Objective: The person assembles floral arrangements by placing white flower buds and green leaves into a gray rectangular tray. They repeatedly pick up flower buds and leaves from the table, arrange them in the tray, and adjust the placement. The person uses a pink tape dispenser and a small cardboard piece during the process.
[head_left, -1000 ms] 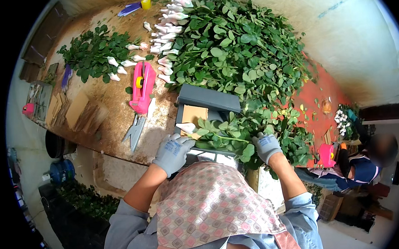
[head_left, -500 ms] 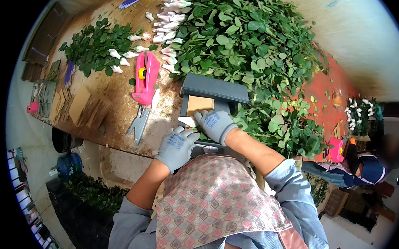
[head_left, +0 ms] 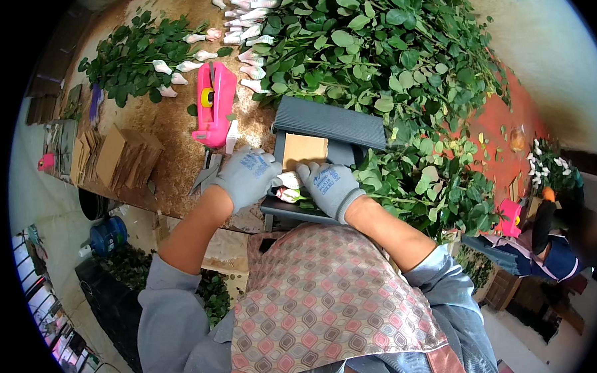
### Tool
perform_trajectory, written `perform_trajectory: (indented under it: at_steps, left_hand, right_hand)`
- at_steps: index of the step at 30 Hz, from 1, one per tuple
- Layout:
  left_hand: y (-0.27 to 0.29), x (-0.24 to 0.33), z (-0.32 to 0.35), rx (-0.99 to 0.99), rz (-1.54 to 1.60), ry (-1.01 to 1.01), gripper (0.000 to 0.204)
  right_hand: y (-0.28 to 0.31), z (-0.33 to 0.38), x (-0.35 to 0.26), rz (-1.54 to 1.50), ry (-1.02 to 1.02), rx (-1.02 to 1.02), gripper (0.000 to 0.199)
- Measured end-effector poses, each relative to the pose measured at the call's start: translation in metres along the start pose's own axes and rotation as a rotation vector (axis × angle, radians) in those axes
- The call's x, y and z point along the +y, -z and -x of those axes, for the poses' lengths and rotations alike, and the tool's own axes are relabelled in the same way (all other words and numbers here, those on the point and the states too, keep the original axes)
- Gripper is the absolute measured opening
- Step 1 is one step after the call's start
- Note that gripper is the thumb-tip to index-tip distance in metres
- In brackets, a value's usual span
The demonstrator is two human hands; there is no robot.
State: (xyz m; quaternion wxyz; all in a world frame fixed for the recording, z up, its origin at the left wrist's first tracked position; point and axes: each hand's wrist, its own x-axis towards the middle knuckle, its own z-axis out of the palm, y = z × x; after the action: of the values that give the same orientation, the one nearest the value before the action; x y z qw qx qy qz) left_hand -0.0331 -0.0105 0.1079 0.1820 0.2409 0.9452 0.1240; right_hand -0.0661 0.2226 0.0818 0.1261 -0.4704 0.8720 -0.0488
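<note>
My right hand [head_left: 328,186], in a grey glove, closes over roses [head_left: 287,195] lying in a dark grey stand [head_left: 329,123] with a ridged back panel. Two rose heads show left of its fingers, one in a white sleeve and one with pink-edged petals; their stems are mostly hidden under the hand. A cardboard piece [head_left: 305,150] lies in the stand just beyond the fingers. My left hand [head_left: 247,178], gloved alike, is at the left of the rose heads, fingers stretched toward them. It partly covers a grey two-handled tool [head_left: 208,172].
A pink tape dispenser [head_left: 216,103] stands beyond my left hand. Leafy roses [head_left: 372,43] in white sleeves pile up at the back, with a smaller bunch [head_left: 140,60] to the left. Cardboard pieces [head_left: 124,161] are stacked at the left edge. A co-worker [head_left: 547,242] is at far right.
My left hand has moved left and away from me, from beside the right hand to over the grey tool. A second rose head now shows. The right hand stays over the stand.
</note>
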Motion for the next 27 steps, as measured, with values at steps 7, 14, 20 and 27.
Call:
perform_trajectory:
  at_steps: [7,14,20,27]
  left_hand:
    - [0.003,-0.02,0.021,-0.014,-0.18,0.038,0.013]
    - [0.052,0.003,0.052,-0.02,-0.002,0.204,0.049]
    - [-0.022,0.077,0.038,0.169,0.17,0.027,0.046]
    - [-0.027,0.079,0.041,0.217,0.112,0.044,0.044]
  right_hand:
    - [0.003,-0.006,-0.001,-0.067,-0.02,-0.076,0.018]
    - [0.013,-0.009,-0.003,-0.04,-0.013,-0.161,0.019]
    - [0.011,-0.009,-0.004,-0.051,-0.009,-0.145,0.019]
    - [0.019,-0.004,-0.002,-0.015,-0.015,-0.2,0.019]
